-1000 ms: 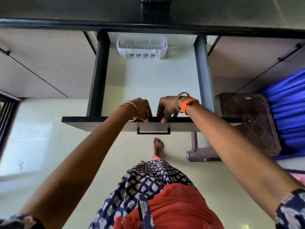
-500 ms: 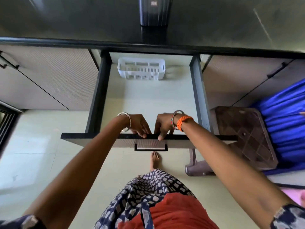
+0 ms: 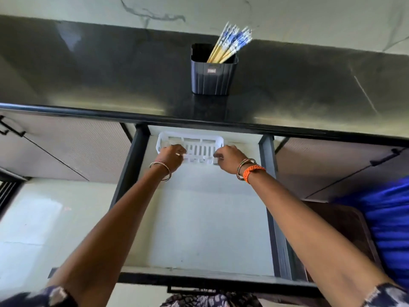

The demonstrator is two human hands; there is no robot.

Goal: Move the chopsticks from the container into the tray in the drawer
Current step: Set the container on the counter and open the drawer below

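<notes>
Head view: a dark ribbed container stands on the black countertop, holding a bundle of blue-and-white-topped chopsticks leaning right. Below, the open drawer holds 1 white slotted tray at its back, with nothing visible inside. The left hand and right hand curl fingers around the tray's near corners.

home kitchen: dark stone counter, chopsticks in holder, drawer.
</notes>
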